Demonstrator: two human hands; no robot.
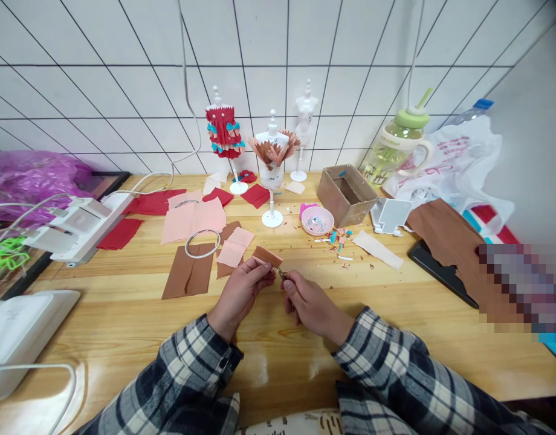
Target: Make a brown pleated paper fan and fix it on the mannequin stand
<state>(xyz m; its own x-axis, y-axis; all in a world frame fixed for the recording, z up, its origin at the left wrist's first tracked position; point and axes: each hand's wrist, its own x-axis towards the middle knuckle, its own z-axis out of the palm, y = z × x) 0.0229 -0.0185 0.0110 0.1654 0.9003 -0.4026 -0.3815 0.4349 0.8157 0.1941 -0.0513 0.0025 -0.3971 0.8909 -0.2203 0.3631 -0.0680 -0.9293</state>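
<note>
My left hand [247,291] pinches a small folded piece of brown and pink fabric [267,256] above the table. In my right hand [312,302] is a pair of small metal scissors [280,272], their tips at the fabric's lower right edge; the fingers cover most of the handles. Just left of the hands lie pink squares [236,246] and a brown sheet [187,272] with a metal ring [202,244] partly on it. Behind the hands a white mini dress form [272,175] wears pointed brown and pink pieces around its bust.
A dress form in a red outfit [224,133] and a bare one [305,115] stand by the wall. A bead bowl [317,221], cardboard box [348,196], scraps [339,238] and green-lidded bottle [398,145] sit right. A power strip [85,226] lies left.
</note>
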